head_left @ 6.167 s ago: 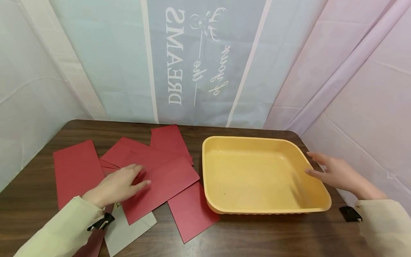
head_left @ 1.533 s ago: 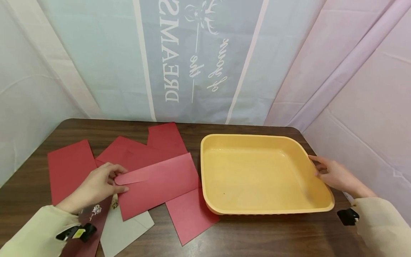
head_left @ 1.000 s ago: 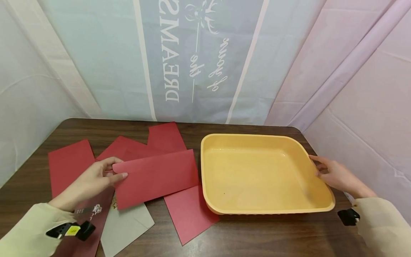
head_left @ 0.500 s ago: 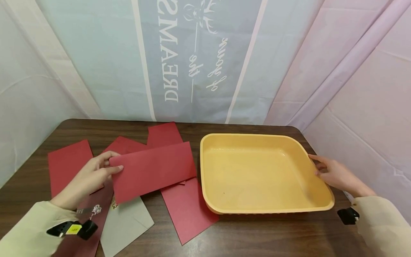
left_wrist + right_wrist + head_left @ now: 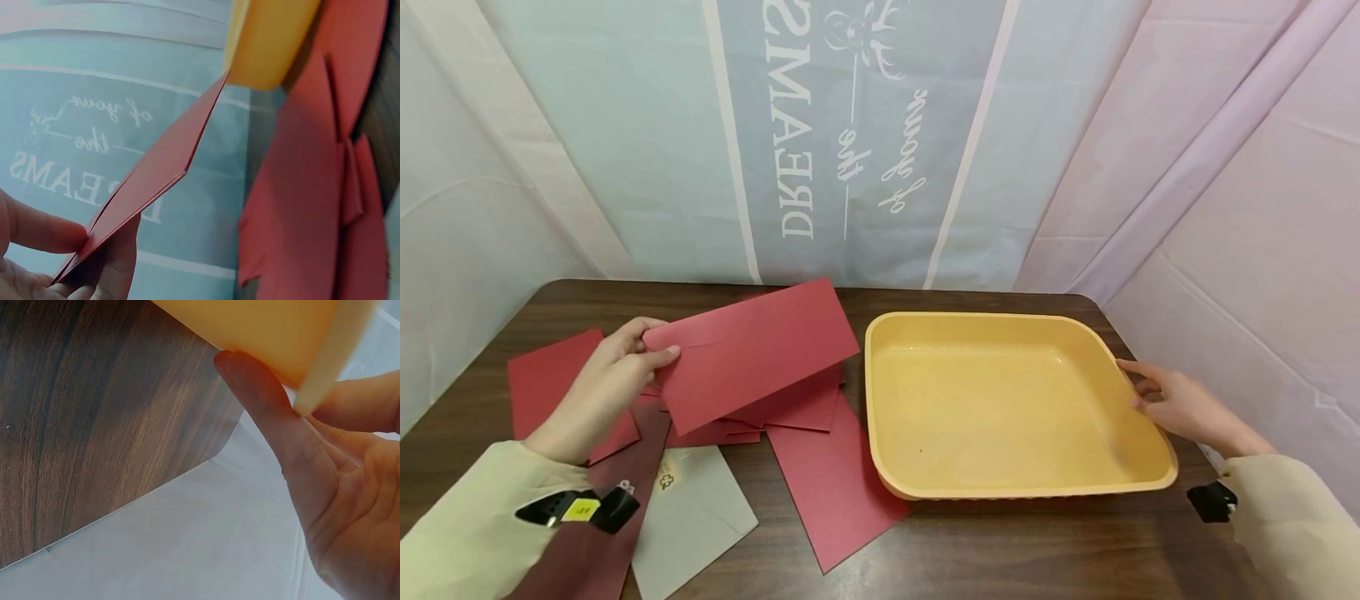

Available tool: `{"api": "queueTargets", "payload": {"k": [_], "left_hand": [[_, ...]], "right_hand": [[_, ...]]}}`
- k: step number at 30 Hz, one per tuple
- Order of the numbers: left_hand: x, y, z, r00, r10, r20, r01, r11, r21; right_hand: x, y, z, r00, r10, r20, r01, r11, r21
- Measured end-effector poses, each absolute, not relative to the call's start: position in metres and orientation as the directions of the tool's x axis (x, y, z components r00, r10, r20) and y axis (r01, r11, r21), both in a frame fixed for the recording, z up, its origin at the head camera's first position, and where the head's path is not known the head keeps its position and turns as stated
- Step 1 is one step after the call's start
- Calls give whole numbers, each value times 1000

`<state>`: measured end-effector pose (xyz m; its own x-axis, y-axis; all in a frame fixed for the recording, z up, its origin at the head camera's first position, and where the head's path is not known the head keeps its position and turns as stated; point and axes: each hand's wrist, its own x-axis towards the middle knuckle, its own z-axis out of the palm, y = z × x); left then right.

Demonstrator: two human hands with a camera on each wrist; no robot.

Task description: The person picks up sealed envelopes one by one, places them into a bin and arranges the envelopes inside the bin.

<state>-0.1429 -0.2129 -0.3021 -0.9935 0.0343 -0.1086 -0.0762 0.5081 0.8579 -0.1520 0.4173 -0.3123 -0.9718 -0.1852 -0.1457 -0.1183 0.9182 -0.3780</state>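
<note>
My left hand (image 5: 602, 383) pinches a red envelope (image 5: 752, 354) at its left end, thumb on the near face. In the left wrist view the envelope (image 5: 162, 165) is raised and tilted, with the pile of red envelopes (image 5: 300, 181) below and beside it. At the right side of a yellow plastic basin (image 5: 1000, 408), my right hand (image 5: 1183, 410) holds the rim. The right wrist view shows that rim between the fingers of the right hand (image 5: 344, 494).
Several red envelopes (image 5: 835, 492) lie spread over the left half of the brown wooden table (image 5: 1000, 550). A grey envelope (image 5: 700, 517) and a dark red one (image 5: 602, 542) lie at the front left. A printed cloth (image 5: 887, 150) hangs behind.
My left hand first hovered over the pile, then took hold of the top red envelope. It has raised it up and away from the others. The right hand has come to grip the basin's rim.
</note>
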Motion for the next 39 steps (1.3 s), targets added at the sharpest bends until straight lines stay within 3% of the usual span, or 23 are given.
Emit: {"api": "queueTargets", "payload": {"k": [24,39], "left_hand": [[-171,-97,-270,-972,229,-49,52,416,908],[-175,-45,-279,-945,299,-133,-11,379,926]], "right_hand": [[-155,421,-312,-965,-216,-148,-139,901,-410],[-154,420,-313,-964,-229,-133,-157,898,-410]]}}
